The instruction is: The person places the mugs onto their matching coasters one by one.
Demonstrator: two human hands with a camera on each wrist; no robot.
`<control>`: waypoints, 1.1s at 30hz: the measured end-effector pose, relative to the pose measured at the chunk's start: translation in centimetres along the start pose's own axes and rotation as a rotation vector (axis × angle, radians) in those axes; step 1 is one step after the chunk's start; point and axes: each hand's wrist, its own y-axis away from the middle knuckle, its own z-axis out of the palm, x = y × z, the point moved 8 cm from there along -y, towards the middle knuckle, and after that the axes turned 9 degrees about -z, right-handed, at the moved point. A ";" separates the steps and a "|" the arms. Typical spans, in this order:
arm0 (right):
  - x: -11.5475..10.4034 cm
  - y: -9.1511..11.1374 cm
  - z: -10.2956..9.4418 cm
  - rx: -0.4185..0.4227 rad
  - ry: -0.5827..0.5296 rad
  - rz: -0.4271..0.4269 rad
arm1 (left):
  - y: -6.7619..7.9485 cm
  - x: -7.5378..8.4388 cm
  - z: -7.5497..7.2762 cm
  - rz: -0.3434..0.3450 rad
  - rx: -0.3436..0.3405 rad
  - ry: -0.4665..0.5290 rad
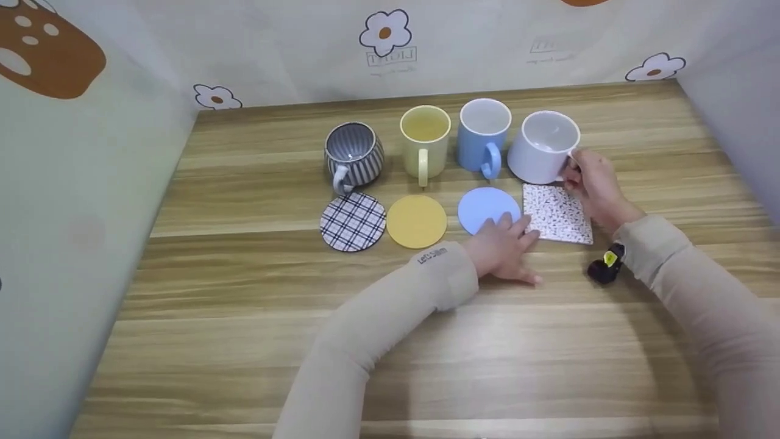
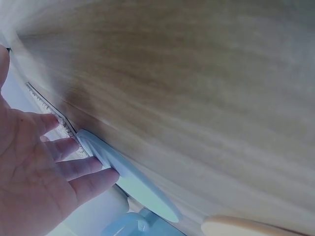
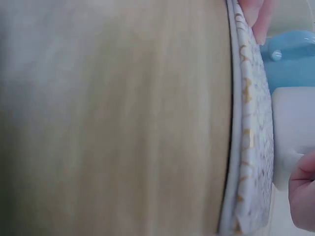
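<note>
The right hand (image 1: 600, 183) grips the handle of a white mug (image 1: 537, 152), which stands upright at the back edge of a square speckled coaster (image 1: 557, 210). With its fingers spread, the left hand (image 1: 501, 249) rests over the near side of a round blue coaster (image 1: 484, 204) and the speckled coaster's left edge. In the left wrist view, fingertips (image 2: 106, 178) lie at the blue coaster's rim. Just left of the white mug is a blue mug (image 1: 474, 146), its handle facing forward.
Farther left stand a pale yellow mug (image 1: 414, 160) and a grey striped mug (image 1: 368, 160). A yellow round coaster (image 1: 417, 221) and a plaid round coaster (image 1: 353, 222) lie before them. A black wrist device (image 1: 606, 265) sits by the right cuff. Patterned walls (image 1: 292, 49) border the wooden table (image 1: 244, 280).
</note>
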 end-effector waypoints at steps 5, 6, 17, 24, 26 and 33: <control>0.1 0.0 -0.1 0.009 -0.020 0.010 | -0.1 -0.1 0.1 -0.002 -0.009 0.012; 0.1 0.0 -0.1 0.007 -0.024 0.014 | 0.0 -0.1 0.1 -0.003 -0.014 0.013; -0.1 0.4 0.0 0.066 0.055 -0.002 | -0.1 -0.1 -0.1 -0.007 -0.008 -0.018; -0.4 0.8 -0.1 0.154 0.074 -0.048 | -0.1 -0.1 0.1 -0.006 -0.026 0.002; -0.5 0.8 -0.1 0.165 0.077 -0.056 | -0.1 -0.1 0.2 -0.009 -0.032 -0.002; -0.9 1.0 0.0 0.181 0.078 -0.084 | -0.1 -0.1 0.3 -0.018 -0.038 -0.007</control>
